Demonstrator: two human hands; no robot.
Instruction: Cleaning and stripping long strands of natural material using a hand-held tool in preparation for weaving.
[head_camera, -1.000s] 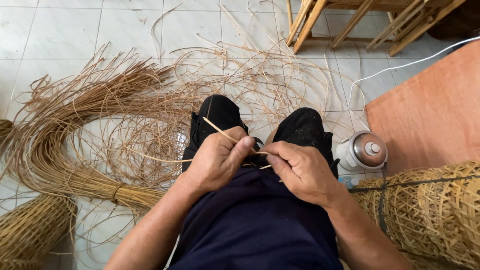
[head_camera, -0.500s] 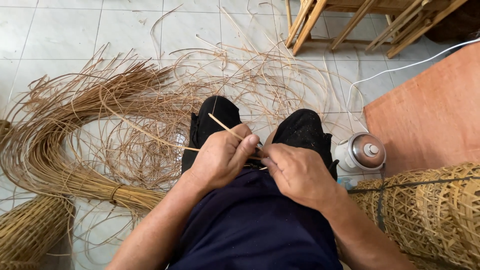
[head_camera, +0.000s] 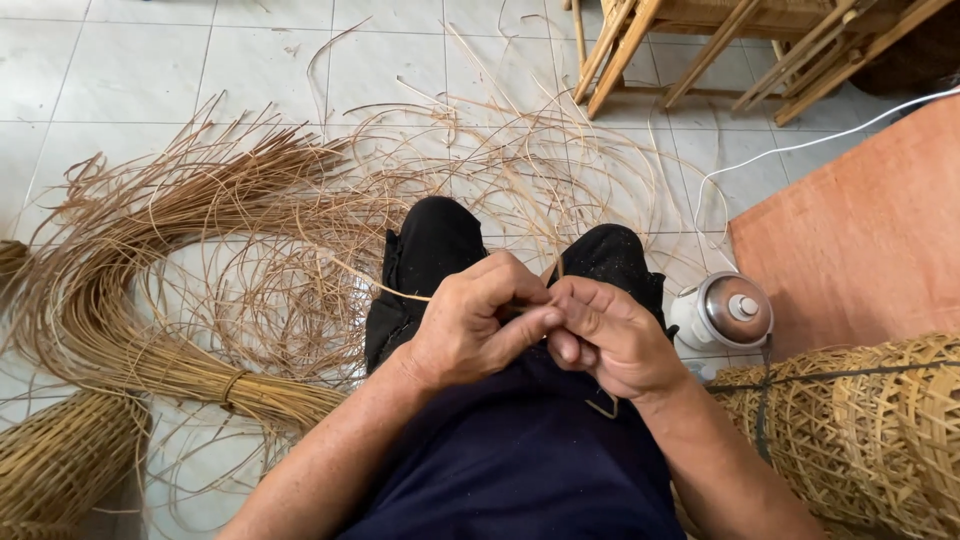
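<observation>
Your two hands meet over your lap, just above the dark fabric of your clothing. Your left hand (head_camera: 470, 325) is curled with thumb and fingers pressed together, its grip clamped on a thin rattan strand (head_camera: 395, 290) that runs out from between the fingers toward the left, over your left knee. Your right hand (head_camera: 610, 335) sits touching the left, fingertips bent inward and pinched on the same strand where the two hands meet; the exact point of contact is hidden by the fingers.

Just past your knees, loose cane strips (head_camera: 500, 160) lie in tangled loops across the white tiled floor (head_camera: 130, 70). To your left, a thick bundle of rattan (head_camera: 150, 350) curves round in a broad arc, bound with a band near its lower end. At the lower left corner stands part of a woven basket (head_camera: 50, 460).

To your right, just beside your right forearm, lies a larger open-weave basket (head_camera: 860, 430) with a dark strap round it. Beyond it stands a small white appliance with a metal lid (head_camera: 725, 312), close to your right knee, its white cord (head_camera: 800, 145) trailing away across the floor. An orange-brown board (head_camera: 860, 240) lies behind it. Farthest off, at the top, are the legs of a wooden frame (head_camera: 640, 45).
</observation>
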